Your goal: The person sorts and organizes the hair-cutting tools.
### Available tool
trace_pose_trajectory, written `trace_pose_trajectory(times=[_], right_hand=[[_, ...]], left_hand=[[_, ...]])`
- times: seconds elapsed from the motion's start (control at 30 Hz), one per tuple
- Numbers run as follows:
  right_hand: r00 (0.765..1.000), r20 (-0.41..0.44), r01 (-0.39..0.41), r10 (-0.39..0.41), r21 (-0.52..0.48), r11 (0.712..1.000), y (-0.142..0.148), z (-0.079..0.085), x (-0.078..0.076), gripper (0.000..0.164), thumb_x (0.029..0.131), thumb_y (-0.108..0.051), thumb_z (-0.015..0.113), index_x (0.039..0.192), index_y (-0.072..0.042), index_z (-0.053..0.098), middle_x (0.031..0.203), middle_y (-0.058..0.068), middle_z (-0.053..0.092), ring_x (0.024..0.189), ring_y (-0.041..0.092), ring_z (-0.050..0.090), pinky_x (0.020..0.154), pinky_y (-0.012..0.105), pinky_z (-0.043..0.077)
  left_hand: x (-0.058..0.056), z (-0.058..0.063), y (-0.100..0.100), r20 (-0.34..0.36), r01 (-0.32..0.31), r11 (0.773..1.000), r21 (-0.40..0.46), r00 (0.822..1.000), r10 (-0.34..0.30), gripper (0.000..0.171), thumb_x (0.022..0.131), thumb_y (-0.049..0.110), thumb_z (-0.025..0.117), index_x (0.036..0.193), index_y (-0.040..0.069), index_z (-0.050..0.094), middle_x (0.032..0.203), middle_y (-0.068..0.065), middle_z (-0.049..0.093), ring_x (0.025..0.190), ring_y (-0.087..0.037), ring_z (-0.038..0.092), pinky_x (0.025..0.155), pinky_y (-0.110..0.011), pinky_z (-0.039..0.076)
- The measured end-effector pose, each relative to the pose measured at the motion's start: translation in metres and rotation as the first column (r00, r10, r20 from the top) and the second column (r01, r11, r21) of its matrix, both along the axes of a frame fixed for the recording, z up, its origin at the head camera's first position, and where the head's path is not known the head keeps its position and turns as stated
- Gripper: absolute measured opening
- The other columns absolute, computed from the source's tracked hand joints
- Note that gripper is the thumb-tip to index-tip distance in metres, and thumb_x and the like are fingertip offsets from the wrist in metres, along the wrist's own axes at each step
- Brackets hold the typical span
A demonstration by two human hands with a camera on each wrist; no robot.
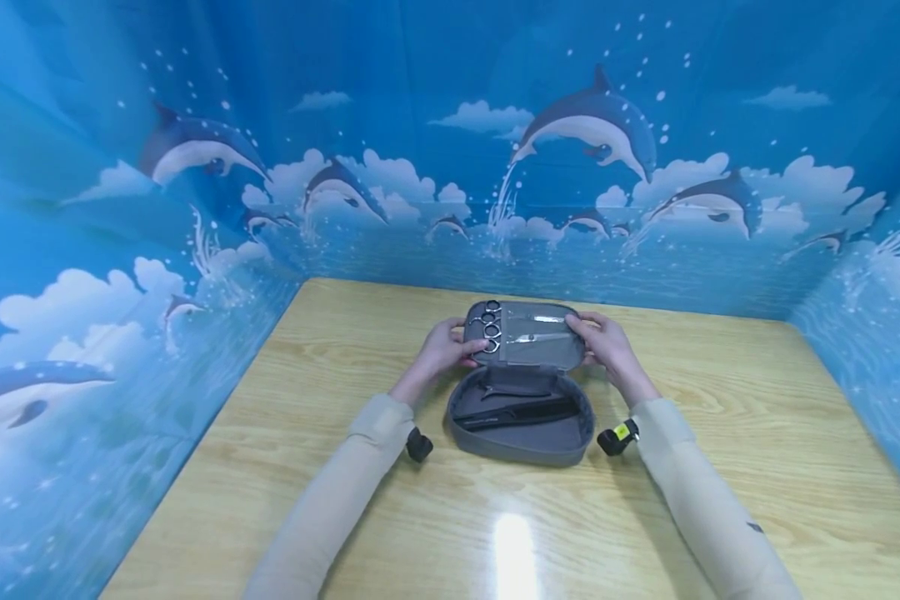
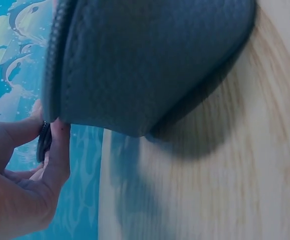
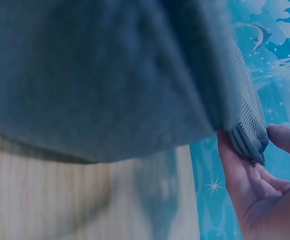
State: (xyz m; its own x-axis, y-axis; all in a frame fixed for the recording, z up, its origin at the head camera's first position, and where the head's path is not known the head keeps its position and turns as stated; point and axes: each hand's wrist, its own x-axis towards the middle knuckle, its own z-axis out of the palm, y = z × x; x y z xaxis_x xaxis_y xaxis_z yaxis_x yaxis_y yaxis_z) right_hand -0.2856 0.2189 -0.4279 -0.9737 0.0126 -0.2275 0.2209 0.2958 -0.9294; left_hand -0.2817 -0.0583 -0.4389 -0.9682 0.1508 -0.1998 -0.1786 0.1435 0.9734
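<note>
A grey zippered case [image 1: 521, 454] lies open on the table, its lid [image 1: 540, 354] raised at the back. Two pairs of scissors [image 1: 492, 332] sit in the lid's pocket, finger rings toward the left. Inside the base are a black comb-like tool [image 1: 521, 413] and a slim dark clip [image 1: 513, 392]. My left hand [image 1: 444, 346] pinches the lid's left edge between thumb and fingers; the left wrist view shows this hand [image 2: 32, 175] at the zipper rim. On the other side my right hand [image 1: 606, 343] pinches the lid's right edge, thumb on its inner face.
The wooden table [image 1: 345, 358] extends around the case on all sides. A blue curtain printed with dolphins [image 1: 592, 125] hangs behind and at both sides. Black wrist straps with small devices [image 1: 617, 437] sit at the sleeves.
</note>
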Motion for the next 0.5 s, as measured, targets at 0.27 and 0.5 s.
trace_pose_trajectory(times=[0.27,0.5], right_hand=[[0.997,-0.072,0.037,-0.034,0.034,0.999,-0.003,0.007,-0.002,0.071,0.099,-0.046,0.062,0.15,0.0,0.043,0.101,-0.003,0.066,0.064,-0.001,0.062,0.055,0.024,0.056],[0.992,-0.125,0.029,-0.021,0.056,0.998,-0.004,0.014,0.002,0.067,0.097,-0.045,0.066,0.144,0.0,0.049,0.103,-0.004,0.063,0.066,-0.001,0.058,0.059,0.026,0.057]], left_hand=[[0.0,0.004,0.0,-0.116,0.01,0.997,-0.083,0.993,-0.02,0.054,0.09,0.006,0.076,0.136,-0.004,0.05,0.108,-0.029,0.069,0.059,-0.01,0.061,0.078,-0.05,0.061],[-0.001,0.005,-0.002,-0.216,-0.016,0.986,-0.167,0.976,-0.021,0.054,0.088,0.009,0.078,0.134,-0.002,0.052,0.109,-0.027,0.07,0.072,-0.021,0.068,0.076,-0.05,0.061]])
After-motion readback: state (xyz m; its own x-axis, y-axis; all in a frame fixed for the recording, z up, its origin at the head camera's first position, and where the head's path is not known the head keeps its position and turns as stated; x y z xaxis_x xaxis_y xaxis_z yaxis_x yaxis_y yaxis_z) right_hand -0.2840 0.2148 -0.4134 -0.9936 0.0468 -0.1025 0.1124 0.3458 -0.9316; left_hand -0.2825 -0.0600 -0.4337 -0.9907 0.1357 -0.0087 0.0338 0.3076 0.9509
